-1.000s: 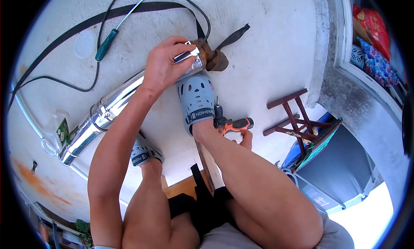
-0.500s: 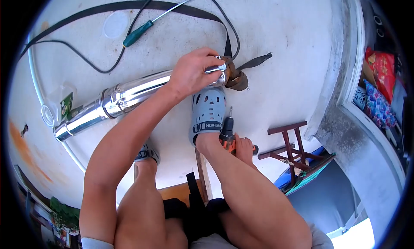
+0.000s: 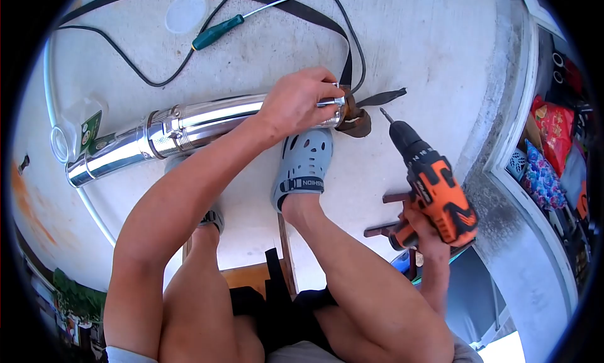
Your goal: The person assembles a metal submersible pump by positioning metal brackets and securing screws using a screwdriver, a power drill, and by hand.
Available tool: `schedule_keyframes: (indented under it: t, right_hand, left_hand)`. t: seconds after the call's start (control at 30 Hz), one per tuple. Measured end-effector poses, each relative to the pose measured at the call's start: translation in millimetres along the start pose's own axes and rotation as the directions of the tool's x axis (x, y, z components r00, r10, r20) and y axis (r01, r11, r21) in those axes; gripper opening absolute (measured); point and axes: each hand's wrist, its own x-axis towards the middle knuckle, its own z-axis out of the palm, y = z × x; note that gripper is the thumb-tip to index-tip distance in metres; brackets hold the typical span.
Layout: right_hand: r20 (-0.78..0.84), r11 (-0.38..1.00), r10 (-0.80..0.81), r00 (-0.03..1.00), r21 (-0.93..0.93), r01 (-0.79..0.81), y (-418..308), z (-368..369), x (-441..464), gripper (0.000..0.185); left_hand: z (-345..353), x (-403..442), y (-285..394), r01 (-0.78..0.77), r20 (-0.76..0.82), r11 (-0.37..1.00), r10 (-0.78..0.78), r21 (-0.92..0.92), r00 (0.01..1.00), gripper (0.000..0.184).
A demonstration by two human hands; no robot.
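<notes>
A long shiny steel submersible pump [image 3: 214,114] lies across the pale floor, its rusty brown end [image 3: 353,119] to the right. My left hand [image 3: 299,100] is closed over the pump near that end, fingers pinched at a bright metal strip [image 3: 332,102] on its side. My right hand [image 3: 420,228] is wrapped round the handle of an orange and black cordless drill [image 3: 440,196]. The drill is raised off the floor, and its bit [image 3: 385,114] points up and left towards the pump's end, apart from it. A grey clog [image 3: 308,158] on my foot is against the pump's underside.
A green-handled screwdriver [image 3: 218,33] lies beyond the pump, beside a black cable [image 3: 135,67] and a black strap [image 3: 296,7]. A clear plastic container [image 3: 74,127] stands by the pump's left end. Wooden stool legs [image 3: 380,229] show behind the drill; a doorway with bags [image 3: 553,133] is at right.
My right hand has lifted the drill from beside my foot, up and to the right into full view. My left hand keeps its hold on the pump. The view has shifted slightly.
</notes>
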Motion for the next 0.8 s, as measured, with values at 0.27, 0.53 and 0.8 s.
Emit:
schedule_keyframes:
  t: [0.27, 0.53, 0.8]
  right_hand:
    - [0.06, 0.998, 0.065, 0.996, 0.023, -0.066, -44.4, 24.5, -17.1, 0.027]
    - [0.069, 0.994, -0.093, 0.993, -0.056, 0.097, -28.4, 31.5, 1.4, 0.018]
    - [0.1, 0.995, -0.064, 0.993, -0.065, 0.071, -23.1, 29.8, 8.1, 0.017]
  left_hand:
    - [1.4, -1.9, -0.9, 0.006, 0.022, 1.0, -0.006, -0.001, 1.0, 0.025]
    - [0.6, -1.9, 0.7, 0.008, 0.011, 1.0, -0.008, 0.002, 1.0, 0.027]
    - [-0.4, -1.4, 2.0, 0.016, 0.024, 1.0, -0.015, -0.003, 1.0, 0.027]
